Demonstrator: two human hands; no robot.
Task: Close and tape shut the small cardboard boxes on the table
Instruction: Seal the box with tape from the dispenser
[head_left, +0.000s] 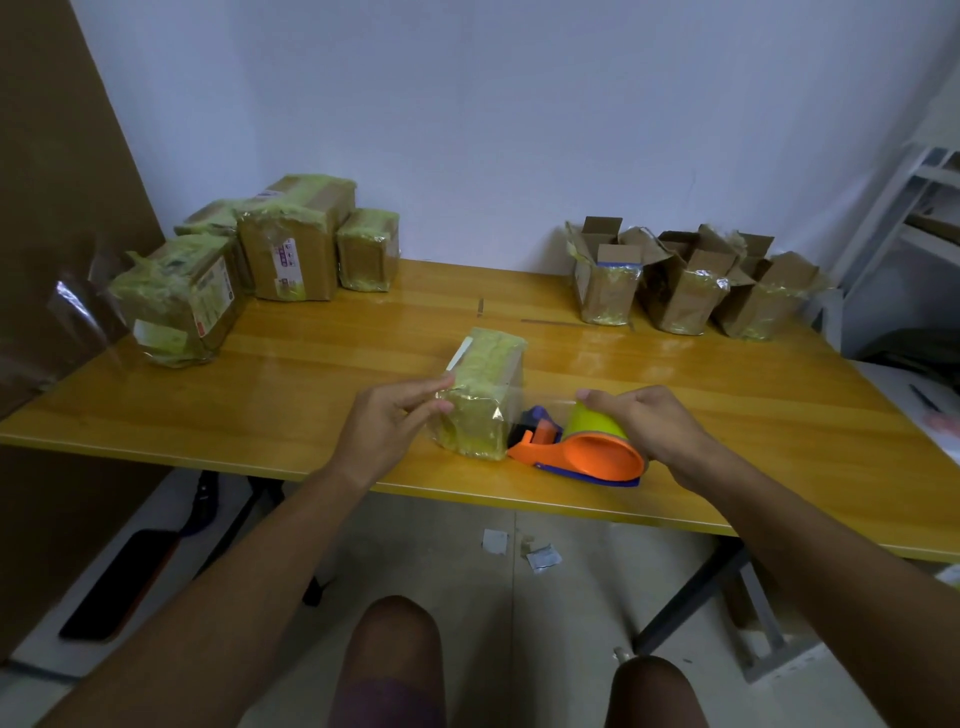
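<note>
Table (291, 374): left fingers (415, 397) pinch closed box (480, 395); right fingers (605, 397) grip tape dispenser (582, 447) (contents hidden).

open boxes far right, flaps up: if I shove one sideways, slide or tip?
Probably slides, with some tip risk. The open boxes are taller than wide and already lean, so a high push may topple one. Their lower halves are wrapped in glossy tape on a shiny table, likely low friction. The raised flaps look thin, so they'd likely fold under a push.
</note>
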